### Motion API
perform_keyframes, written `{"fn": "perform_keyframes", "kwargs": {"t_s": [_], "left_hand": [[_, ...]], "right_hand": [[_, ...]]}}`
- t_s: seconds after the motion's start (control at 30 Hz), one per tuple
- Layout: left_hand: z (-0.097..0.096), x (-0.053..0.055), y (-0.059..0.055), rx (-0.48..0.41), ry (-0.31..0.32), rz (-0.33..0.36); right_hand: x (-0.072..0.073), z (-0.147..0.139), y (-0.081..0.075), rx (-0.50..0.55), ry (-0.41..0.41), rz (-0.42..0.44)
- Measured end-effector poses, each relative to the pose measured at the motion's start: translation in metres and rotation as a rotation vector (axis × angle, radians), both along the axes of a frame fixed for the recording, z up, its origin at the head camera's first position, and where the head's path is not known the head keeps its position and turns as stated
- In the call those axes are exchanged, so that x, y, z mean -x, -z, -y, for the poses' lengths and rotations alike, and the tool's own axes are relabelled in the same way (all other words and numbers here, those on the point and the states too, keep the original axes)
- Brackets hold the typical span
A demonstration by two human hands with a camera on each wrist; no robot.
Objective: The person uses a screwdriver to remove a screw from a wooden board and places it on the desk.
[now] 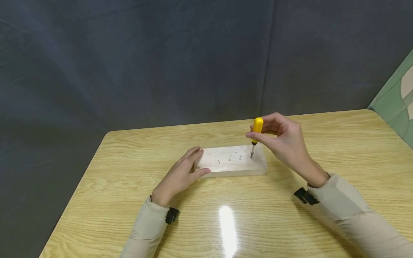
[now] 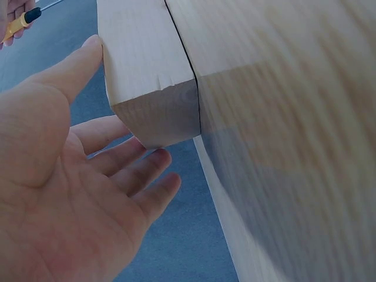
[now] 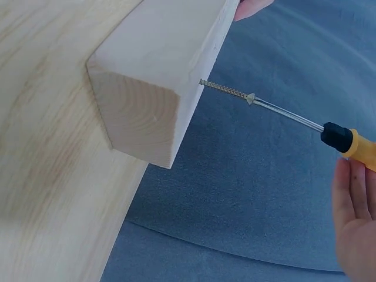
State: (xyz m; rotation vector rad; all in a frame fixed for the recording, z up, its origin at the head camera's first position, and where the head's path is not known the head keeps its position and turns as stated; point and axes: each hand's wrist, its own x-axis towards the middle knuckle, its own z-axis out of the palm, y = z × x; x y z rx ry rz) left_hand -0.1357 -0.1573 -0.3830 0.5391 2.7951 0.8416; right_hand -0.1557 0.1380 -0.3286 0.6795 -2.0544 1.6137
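Observation:
A pale wooden block (image 1: pixel 226 166) lies lengthwise on the table, with several small dark spots on its top. My left hand (image 1: pixel 181 172) holds its left end, thumb at the near edge and fingers around the far side. In my right hand (image 1: pixel 285 139) is a screwdriver (image 1: pixel 257 126) with a yellow handle, pinched between thumb and fingers and standing nearly upright over the block's right part. A threaded screw (image 3: pixel 226 89) sits in line at the screwdriver's tip. Its point meets the block's top face in the right wrist view; whether it has entered the wood I cannot tell.
The wood-grain table (image 1: pixel 135 222) stretches around the block, with a bright glare near the front. Behind its far edge hangs a dark blue-grey cloth (image 1: pixel 180 64). A green patterned surface (image 1: pixel 392 96) stands at the right. Each wrist carries a small black device.

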Motion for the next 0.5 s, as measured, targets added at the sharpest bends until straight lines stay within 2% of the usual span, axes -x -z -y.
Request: {"fn": "perform_keyframes", "kwargs": {"t_s": [0.2, 0.5], "left_hand": [[0.0001, -0.0002, 0.0012, -0.003, -0.002, -0.003], [-0.0003, 0.0003, 0.0012, 0.001, -0.002, -0.005]], "right_hand": [[0.0003, 0.0001, 0.0009, -0.063, 0.056, -0.026], [0.001, -0.0008, 0.0012, -0.12, 0.139, -0.142]]}}
